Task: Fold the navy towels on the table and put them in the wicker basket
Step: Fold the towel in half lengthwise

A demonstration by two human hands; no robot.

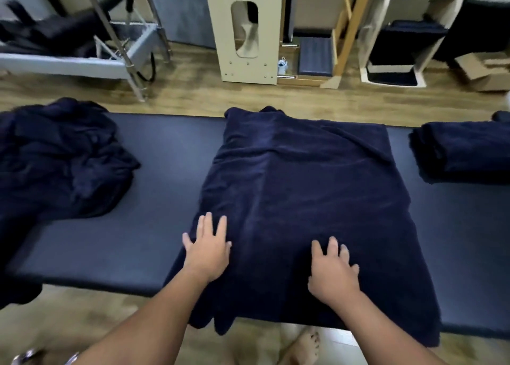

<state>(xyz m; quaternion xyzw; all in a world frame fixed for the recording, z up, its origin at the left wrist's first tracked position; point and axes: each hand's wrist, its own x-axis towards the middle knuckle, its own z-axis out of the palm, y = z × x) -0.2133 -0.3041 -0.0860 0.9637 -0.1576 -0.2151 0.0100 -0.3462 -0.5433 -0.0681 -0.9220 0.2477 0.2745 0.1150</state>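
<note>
Left hand: the left hand lies palm down with fingers straight and spread, pressing the near left edge of the spread navy towel; the thumb side and little finger reach the towel's border beside the bare table.
Right hand: the right hand lies palm down on the same towel, nearer its middle, fingers spread and slightly bent at the tips, holding nothing.
Spread navy towel: lies across the padded table, wrinkled, with its near edge hanging over the table's front and its far edge bunched at the back.
Unfolded pile: a crumpled heap of navy towels sits on the table's left end, well apart from the hands.
Folded stack: a stack of folded navy towels rests on the table's right end.
Floor: wooden floor beyond the table; a bare foot shows below the front edge.
</note>
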